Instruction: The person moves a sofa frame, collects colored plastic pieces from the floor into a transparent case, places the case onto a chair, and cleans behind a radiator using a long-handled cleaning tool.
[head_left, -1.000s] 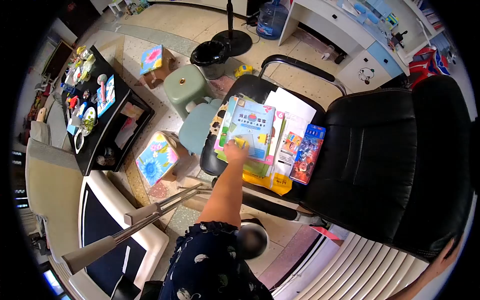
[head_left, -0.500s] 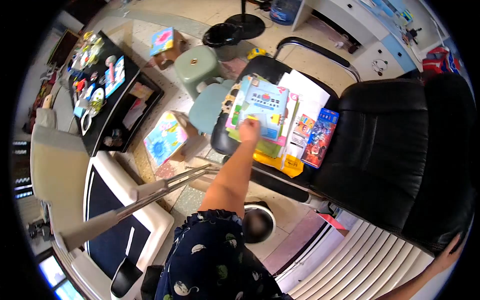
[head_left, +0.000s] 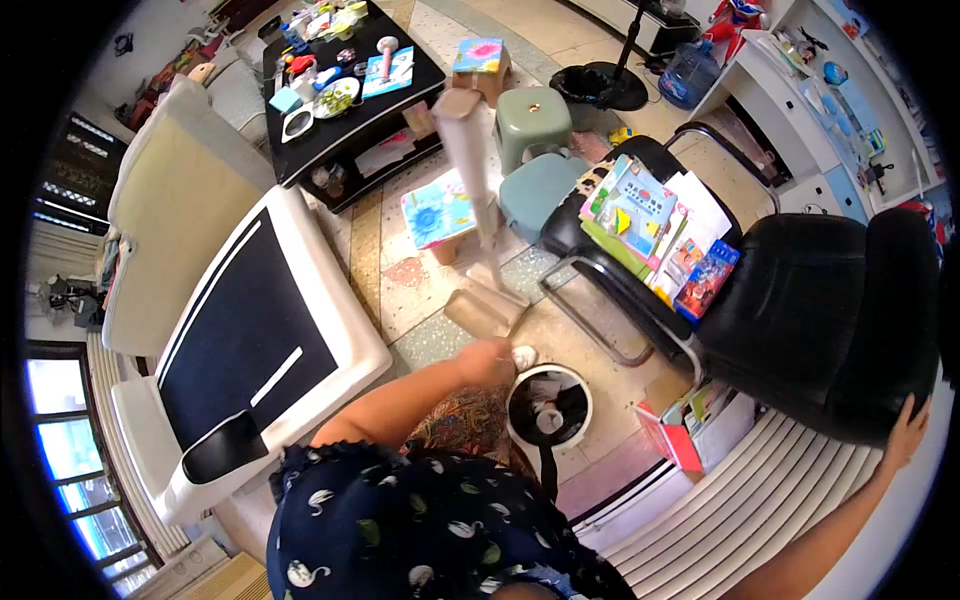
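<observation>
My left hand [head_left: 487, 362] is low in front of my body, fingers curled; what it holds, if anything, is hidden. Just right of it stands a white-rimmed bin [head_left: 585, 400] with a dark lining and pale scraps inside. Beyond the hand, a long-handled dustpan [head_left: 487, 312] rests on the floor, its handle upright and blurred. My right hand [head_left: 907, 435] grips the edge of the black office chair's backrest [head_left: 880, 330]. Children's booklets [head_left: 640, 212], white papers [head_left: 705, 205] and a blue-and-red packet [head_left: 707, 280] lie on the chair's seat.
A white-and-black couch [head_left: 270, 310] fills the left. Behind it stands a cluttered black table [head_left: 420, 75]. Green stool [head_left: 533, 125], blue-grey small chair [head_left: 540, 190] and flower-topped stools [head_left: 438, 212] stand mid-floor. A white radiator [head_left: 750, 500] runs below the chair.
My left hand has left the booklets and drawn back toward my body, beside the bin. The view has shifted, and the dustpan handle now appears upright. My right hand stays on the chair.
</observation>
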